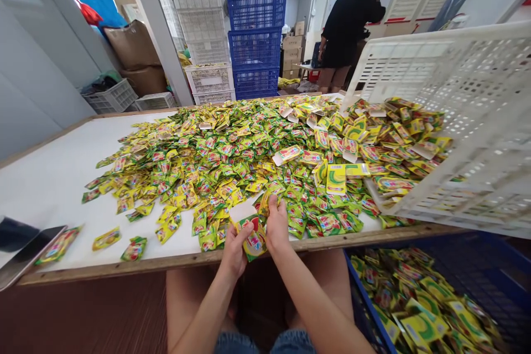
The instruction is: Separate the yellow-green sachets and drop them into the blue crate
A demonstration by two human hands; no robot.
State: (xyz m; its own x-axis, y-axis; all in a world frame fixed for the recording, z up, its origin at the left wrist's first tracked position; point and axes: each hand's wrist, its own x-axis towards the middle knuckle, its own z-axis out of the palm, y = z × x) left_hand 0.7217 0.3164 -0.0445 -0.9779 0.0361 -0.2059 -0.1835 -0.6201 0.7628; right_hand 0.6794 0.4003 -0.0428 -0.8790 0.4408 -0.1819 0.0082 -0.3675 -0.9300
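Note:
My left hand (234,250) grips a small green and yellow printed carton (254,243) at the table's front edge, its white flap (244,211) standing up. Close beside it on the right, my right hand (277,228) is closed, fingers pinching a small yellow packet (264,207) just above the carton. Part of that packet is hidden by the fingers. Around and beyond both hands spreads a large heap of small green and yellow packets (232,149). Flat and open cartons lie on the heap's right side, among them a yellow carton (336,180).
A white crate (468,94) lies tipped on the table at right, cartons at its mouth. Below it stands a blue crate (365,293) of filled cartons. A phone (31,257) rests at the left edge. Behind are stacked blue crates (255,38) and a standing person (348,27).

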